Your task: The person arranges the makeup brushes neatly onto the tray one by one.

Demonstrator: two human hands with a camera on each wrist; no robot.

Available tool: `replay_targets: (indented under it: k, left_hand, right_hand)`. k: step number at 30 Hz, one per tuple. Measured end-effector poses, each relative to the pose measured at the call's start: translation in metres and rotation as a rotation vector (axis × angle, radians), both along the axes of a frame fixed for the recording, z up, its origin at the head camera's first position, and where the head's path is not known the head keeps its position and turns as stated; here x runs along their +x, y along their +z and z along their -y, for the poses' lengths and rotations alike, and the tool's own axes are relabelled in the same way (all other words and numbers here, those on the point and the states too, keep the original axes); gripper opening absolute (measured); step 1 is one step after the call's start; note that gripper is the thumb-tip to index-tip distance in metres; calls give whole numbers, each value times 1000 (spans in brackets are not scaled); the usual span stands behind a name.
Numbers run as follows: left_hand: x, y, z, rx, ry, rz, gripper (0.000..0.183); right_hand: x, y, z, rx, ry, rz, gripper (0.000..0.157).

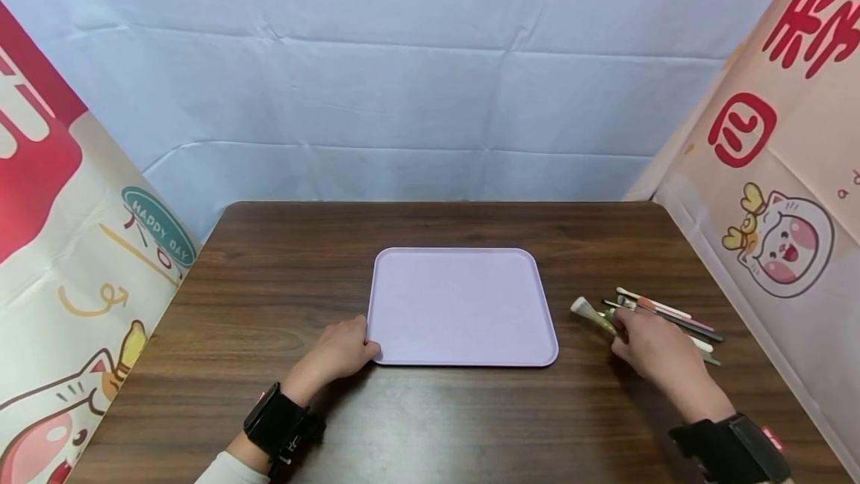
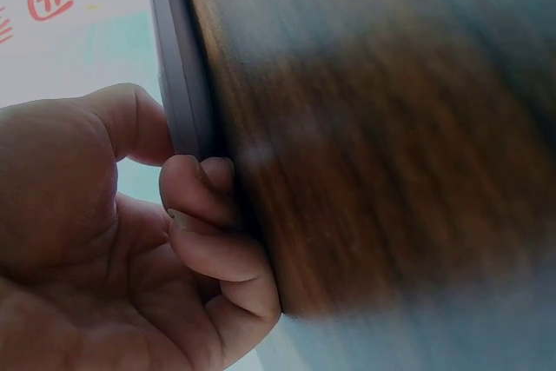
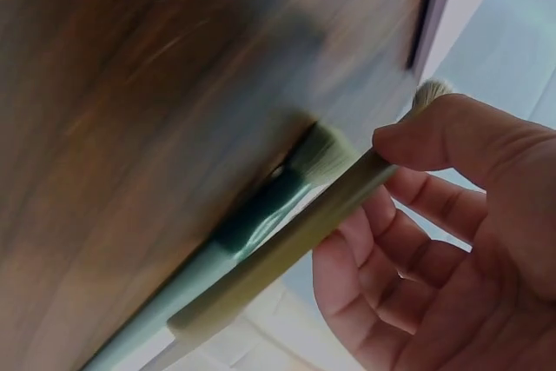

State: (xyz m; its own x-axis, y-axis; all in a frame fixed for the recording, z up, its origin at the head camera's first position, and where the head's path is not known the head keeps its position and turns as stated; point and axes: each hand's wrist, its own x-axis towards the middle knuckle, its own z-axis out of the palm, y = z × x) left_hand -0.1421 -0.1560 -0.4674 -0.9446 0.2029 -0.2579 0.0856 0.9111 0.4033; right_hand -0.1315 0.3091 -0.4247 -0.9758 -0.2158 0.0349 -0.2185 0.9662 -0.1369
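Observation:
A pale lilac tray lies flat on the wooden table. At its near left corner, my left hand grips the rim between thumb and curled fingers; the left wrist view shows the tray edge between them. My right hand, right of the tray, pinches a makeup brush with an olive-gold handle, its bristles pointing toward the tray. Beneath it in the right wrist view is a green makeup brush with pale bristles. Several more slim brushes lie beside and partly behind the right hand.
The dark wooden table has a pale cloth hanging behind it. Printed cloths with cartoon cats stand along both sides. Black bands with cameras sit on both wrists.

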Motion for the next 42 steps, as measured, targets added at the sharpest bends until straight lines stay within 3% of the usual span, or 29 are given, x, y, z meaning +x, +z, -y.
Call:
replay_targets:
  k: [13, 27, 42]
  left_hand:
    - [1, 2, -1, 3, 0, -2, 20]
    - [1, 2, -2, -10, -5, -5, 21]
    - [0, 0, 0, -14, -3, -6, 23]
  right_hand:
    - [-17, 9, 39, -49, 1, 30, 15]
    - [-36, 13, 80, -108, -78, 260, 16]
    - [-57, 6, 128, -169, -75, 325, 14]
